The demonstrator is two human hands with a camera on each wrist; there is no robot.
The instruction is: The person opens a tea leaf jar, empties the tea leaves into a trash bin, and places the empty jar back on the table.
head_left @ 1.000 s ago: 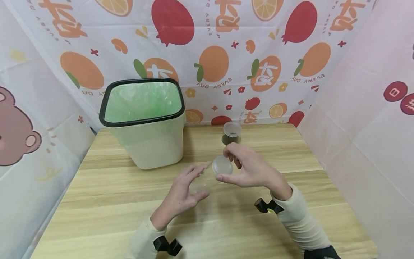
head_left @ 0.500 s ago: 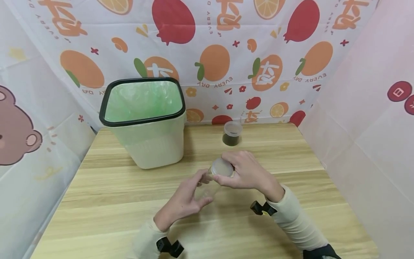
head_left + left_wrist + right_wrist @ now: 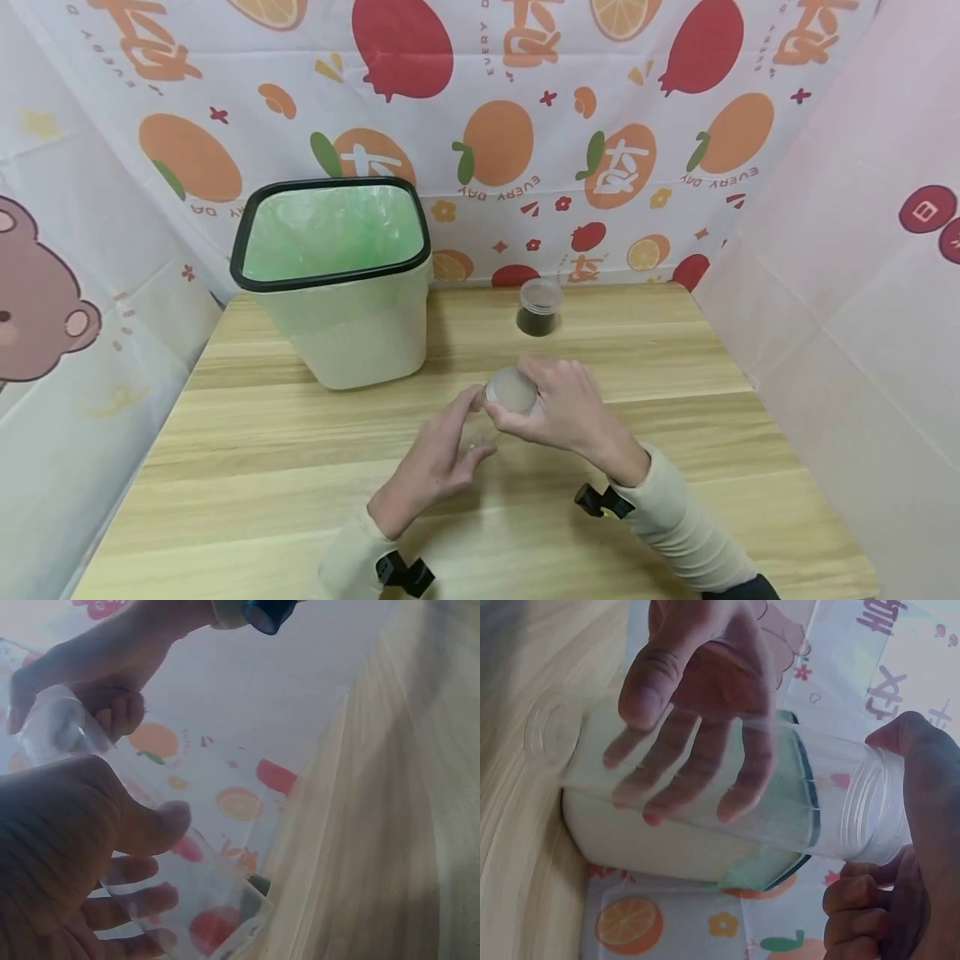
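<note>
A tall clear plastic jar [image 3: 821,791] is held tilted above the table, its round lid [image 3: 512,390] towards my right hand. My left hand [image 3: 430,458] holds the jar's body, thumb on one side and fingers on the other; through the clear wall those fingers show in the right wrist view. My right hand [image 3: 566,408] grips the lid between thumb and curled fingers. In the left wrist view the right hand [image 3: 112,667] covers part of the jar's top end. Nothing is visible inside the jar.
A pale bin [image 3: 360,333] with a black rim and green liner stands at the back left of the wooden table [image 3: 247,492]. Behind the hands is a second clear lidded jar [image 3: 539,307], dark in its lower part. Printed cloth [image 3: 555,50] hangs around the table.
My right hand's fingers have closed round the lid, which they were partly off a second ago. Both hands and the jar have shifted slightly towards me.
</note>
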